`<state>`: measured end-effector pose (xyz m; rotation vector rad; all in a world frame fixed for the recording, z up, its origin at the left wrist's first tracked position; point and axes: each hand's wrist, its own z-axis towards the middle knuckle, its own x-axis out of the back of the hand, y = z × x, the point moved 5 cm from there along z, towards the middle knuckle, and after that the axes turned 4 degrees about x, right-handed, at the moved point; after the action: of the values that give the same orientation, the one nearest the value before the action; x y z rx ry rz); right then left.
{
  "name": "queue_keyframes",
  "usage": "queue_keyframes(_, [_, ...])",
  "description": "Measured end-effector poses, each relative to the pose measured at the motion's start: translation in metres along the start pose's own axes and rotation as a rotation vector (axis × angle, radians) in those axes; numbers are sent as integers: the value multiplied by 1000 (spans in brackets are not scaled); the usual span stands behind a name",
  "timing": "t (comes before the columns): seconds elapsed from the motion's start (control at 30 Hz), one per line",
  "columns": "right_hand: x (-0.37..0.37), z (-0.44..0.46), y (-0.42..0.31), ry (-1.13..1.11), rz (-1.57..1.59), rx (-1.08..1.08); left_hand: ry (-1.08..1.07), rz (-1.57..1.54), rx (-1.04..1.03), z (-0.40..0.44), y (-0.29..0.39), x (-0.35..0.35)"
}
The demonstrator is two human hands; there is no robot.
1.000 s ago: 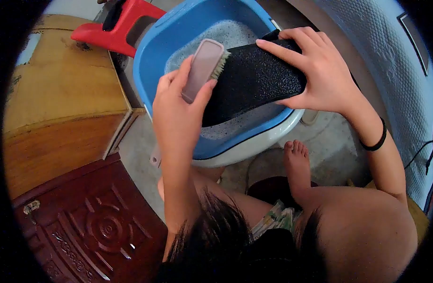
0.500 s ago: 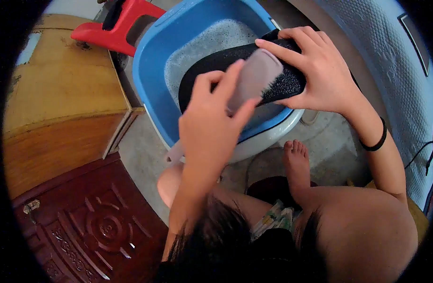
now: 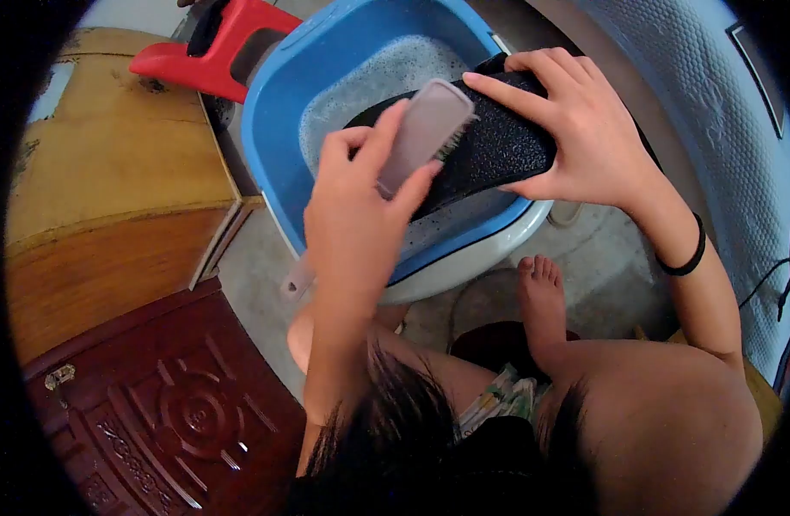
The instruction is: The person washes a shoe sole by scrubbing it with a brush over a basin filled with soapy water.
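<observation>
One brush [image 3: 427, 129] slants toward upper right over black item [image 3: 502, 138].

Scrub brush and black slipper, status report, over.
Left hand gripping scrub brush, bristles at black slipper. Right hand holding slipper over sudsy blue basin. Brush and left hand hide part of slipper; no other obstruction seen.

Blue basin [image 3: 280, 163], black slab [image 3: 508, 138], pinkish-grey brush [image 3: 425, 129], red plastic piece [image 3: 207, 69].
</observation>
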<state>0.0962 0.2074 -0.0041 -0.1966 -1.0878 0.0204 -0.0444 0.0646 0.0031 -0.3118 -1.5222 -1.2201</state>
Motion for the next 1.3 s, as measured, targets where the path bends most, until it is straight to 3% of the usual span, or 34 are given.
queue_keyframes(0.2, [1,1,-1,-5,-6,-6,-40,35,-118,-15,29,-10])
queue_keyframes(0.63, [0,-4,-3,13,8,0,70,27,108,10,-33,14])
queue_keyframes(0.93, [0,-2,-3,3,-3,5,-64,-5,21,-10,16,-8])
queue_keyframes(1.03, [1,-1,-4,-8,-15,3,-83,5,-94,-21,37,-12])
queue_keyframes(1.3, [-1,-2,-3,22,5,4,-26,-41,64,0,0,1])
